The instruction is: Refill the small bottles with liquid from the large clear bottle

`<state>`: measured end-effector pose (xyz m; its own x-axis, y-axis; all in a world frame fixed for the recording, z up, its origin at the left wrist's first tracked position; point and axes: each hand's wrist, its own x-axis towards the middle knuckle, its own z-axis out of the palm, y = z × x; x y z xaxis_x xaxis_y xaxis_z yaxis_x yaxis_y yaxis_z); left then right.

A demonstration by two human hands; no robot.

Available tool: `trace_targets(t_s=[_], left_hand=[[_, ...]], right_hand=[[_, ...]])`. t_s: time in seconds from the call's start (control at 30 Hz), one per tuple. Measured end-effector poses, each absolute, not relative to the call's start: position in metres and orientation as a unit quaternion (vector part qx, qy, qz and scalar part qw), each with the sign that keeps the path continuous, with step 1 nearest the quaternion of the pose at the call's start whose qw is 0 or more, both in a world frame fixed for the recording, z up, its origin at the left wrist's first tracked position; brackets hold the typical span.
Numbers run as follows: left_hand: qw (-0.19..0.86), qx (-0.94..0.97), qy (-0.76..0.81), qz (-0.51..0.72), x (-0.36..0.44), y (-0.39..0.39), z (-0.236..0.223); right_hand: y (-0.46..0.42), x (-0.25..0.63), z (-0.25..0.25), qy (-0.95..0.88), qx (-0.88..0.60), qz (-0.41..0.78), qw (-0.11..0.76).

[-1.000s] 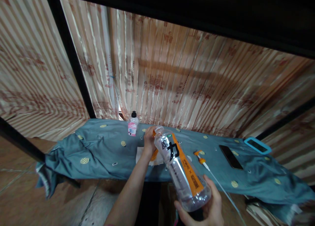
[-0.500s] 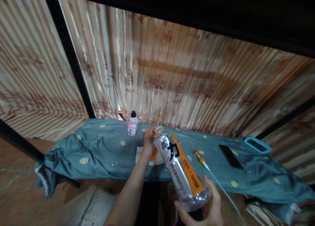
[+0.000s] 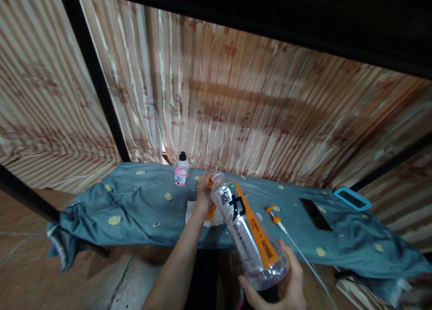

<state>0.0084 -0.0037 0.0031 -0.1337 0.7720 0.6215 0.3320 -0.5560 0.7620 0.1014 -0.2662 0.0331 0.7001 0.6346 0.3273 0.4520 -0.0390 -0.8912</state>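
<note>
A large clear plastic bottle (image 3: 236, 224) with an orange and black printed label is tilted, its uncapped mouth pointing away from me. My right hand (image 3: 293, 283) is closed around its base, thumb on the near side. My left hand (image 3: 204, 190) is curled around an orange container (image 3: 211, 212) beside the bottle's mouth; the bottle and my fingers hide most of it. Whether the mouth touches the container I cannot tell. Under the container lies a white cloth or tissue (image 3: 191, 211). To the right rests an orange spray-head-like piece (image 3: 274, 214) with a long white tube or cord (image 3: 303, 255).
A small bottle with black cap and pink label (image 3: 181, 172) stands at the back left. On the right lie a dark phone (image 3: 316, 214) and a blue-framed object (image 3: 353, 199). Blue-green patterned cloth (image 3: 135, 211) covers the table; black frame bars (image 3: 97, 80) and striped curtains surround it.
</note>
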Motion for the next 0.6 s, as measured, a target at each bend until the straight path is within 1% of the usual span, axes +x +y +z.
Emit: trace_targets(t_s=[0.6], left_hand=[[0.19,0.64,0.408,0.622,0.0058,-0.003,0.003]], right_hand=[[-0.2664,0.1092,0.0321,-0.389,-0.718,0.082,0.571]])
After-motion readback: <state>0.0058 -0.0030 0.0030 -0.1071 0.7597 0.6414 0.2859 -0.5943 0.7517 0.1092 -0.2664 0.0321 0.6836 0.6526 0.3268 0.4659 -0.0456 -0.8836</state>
